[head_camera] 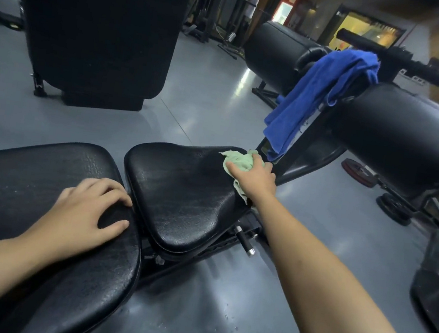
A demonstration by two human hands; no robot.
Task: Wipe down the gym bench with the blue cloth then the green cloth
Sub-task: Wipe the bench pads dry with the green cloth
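Note:
The gym bench has a black seat pad (182, 189) and a longer black back pad (29, 198) to its left. My right hand (255, 177) grips the bunched green cloth (237, 160) at the far right end of the seat pad, pressing it onto the leather. My left hand (91, 211) rests on the end of the back pad with fingers spread, holding nothing. The blue cloth (315, 95) hangs draped over the bench's frame between the two black roller pads (400, 127).
A second black padded bench (100, 27) stands upright on the grey floor at the back left. Weight plates (358, 172) lie on the floor at the right. A black adjustment pin (243, 241) sticks out under the seat. Water drops speckle the floor near me.

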